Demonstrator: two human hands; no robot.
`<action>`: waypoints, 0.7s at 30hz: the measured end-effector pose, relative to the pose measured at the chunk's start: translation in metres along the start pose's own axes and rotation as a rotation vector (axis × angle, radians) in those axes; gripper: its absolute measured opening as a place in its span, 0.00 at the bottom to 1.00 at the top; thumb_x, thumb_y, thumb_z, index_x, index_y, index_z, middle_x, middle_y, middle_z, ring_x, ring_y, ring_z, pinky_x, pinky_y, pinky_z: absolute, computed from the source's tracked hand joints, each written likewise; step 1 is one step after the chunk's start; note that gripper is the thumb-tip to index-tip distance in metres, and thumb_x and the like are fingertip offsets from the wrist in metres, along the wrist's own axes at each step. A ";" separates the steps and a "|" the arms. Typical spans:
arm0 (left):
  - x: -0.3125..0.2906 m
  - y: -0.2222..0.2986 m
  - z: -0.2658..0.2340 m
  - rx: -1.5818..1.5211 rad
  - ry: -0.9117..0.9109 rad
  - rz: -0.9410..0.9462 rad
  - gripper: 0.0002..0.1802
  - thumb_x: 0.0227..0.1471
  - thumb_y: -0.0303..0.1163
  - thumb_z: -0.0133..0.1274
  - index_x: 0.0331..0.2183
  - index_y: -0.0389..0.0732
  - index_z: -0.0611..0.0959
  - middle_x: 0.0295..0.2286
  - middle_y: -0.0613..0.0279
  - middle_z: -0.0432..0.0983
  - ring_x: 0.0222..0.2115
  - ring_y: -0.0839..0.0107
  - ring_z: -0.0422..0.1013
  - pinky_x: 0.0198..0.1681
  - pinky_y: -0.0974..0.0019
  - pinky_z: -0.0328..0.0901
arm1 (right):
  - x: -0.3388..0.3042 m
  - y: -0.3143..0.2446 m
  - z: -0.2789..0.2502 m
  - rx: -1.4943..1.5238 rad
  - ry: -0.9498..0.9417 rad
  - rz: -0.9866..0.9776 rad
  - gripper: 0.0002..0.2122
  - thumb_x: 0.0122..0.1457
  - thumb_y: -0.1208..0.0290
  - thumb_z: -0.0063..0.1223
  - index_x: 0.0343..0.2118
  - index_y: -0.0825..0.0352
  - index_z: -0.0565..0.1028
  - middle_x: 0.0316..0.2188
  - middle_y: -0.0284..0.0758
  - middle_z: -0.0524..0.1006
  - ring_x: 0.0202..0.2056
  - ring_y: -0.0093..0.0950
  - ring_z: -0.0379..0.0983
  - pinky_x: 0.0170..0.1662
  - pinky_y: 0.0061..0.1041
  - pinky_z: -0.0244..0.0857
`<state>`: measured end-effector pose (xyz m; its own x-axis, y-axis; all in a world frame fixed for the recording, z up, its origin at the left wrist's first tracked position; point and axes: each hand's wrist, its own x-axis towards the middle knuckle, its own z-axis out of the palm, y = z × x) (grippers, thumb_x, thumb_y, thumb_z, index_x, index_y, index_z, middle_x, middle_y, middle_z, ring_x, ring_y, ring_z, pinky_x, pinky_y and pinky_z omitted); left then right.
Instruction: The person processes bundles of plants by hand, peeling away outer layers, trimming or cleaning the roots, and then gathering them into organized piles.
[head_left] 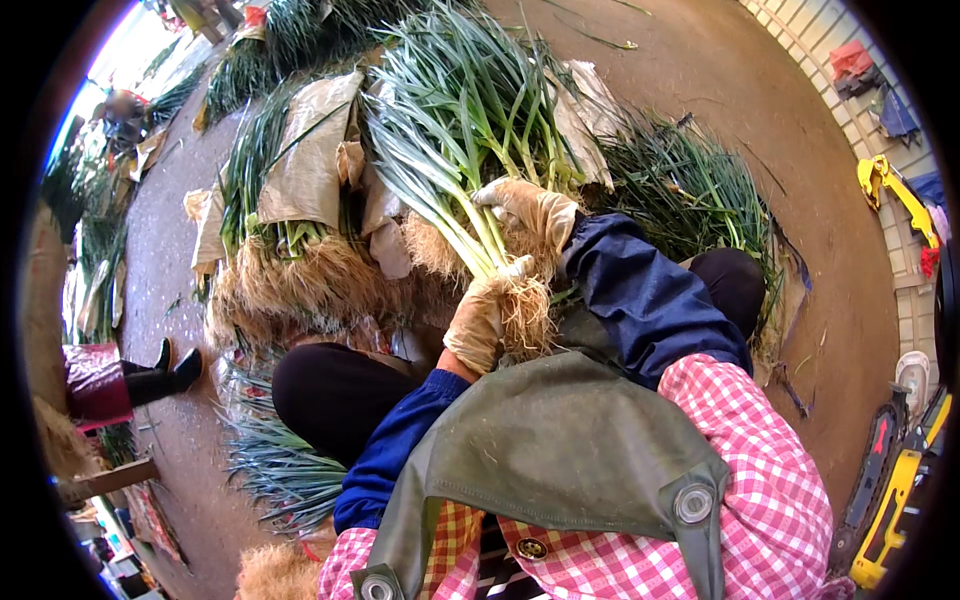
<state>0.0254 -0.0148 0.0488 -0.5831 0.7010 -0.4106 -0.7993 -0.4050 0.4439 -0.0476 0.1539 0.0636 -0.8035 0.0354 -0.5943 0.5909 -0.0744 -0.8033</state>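
A bunch of green onions (455, 190) stands before me, its green leaves pointing away and its pale roots toward my apron. My left hand (476, 325), in a pale work glove, wraps round the white stems just above the roots. Higher up, my right hand (530, 210), gloved too, is curled against the stems with its fingertips on them; part of its grip is hidden. More green onions (290, 260) with long shaggy roots lie to the left, partly covered by a beige sack (315, 150). Behind the bunch is another pale sack (588, 115).
A heap of green onions (690, 190) lies to the right, with others (275, 450) beside my left knee. At the far left are another person's dark shoes (180, 368). Yellow tools (895, 490) and a pale shoe (912, 380) are near the tiled wall (810, 55) on the right.
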 end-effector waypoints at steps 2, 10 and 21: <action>0.003 0.000 -0.002 0.066 0.004 0.013 0.15 0.47 0.25 0.58 0.39 0.35 0.77 0.29 0.63 0.76 0.27 0.73 0.73 0.29 0.69 0.70 | -0.014 0.012 -0.005 -0.049 -0.061 -0.074 0.08 0.59 0.63 0.48 0.30 0.62 0.74 0.11 0.21 0.63 0.11 0.13 0.55 0.13 0.14 0.49; 0.009 -0.001 -0.002 0.057 -0.114 -0.012 0.18 0.48 0.27 0.56 0.42 0.31 0.77 0.34 0.59 0.77 0.30 0.71 0.74 0.35 0.70 0.70 | -0.035 0.066 -0.017 0.221 -0.160 -0.090 0.07 0.60 0.65 0.48 0.33 0.62 0.73 0.13 0.26 0.69 0.10 0.16 0.61 0.12 0.15 0.52; -0.009 -0.001 0.004 0.123 -0.059 -0.113 0.11 0.49 0.32 0.58 0.35 0.37 0.79 0.21 0.65 0.75 0.18 0.75 0.71 0.19 0.73 0.66 | -0.017 0.040 -0.010 -0.026 -0.022 -0.215 0.10 0.60 0.66 0.48 0.41 0.65 0.75 0.25 0.28 0.77 0.19 0.15 0.68 0.21 0.15 0.62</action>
<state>0.0316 -0.0183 0.0548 -0.4780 0.7726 -0.4179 -0.8336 -0.2492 0.4929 -0.0093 0.1601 0.0415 -0.9126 0.0263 -0.4080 0.4067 -0.0419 -0.9126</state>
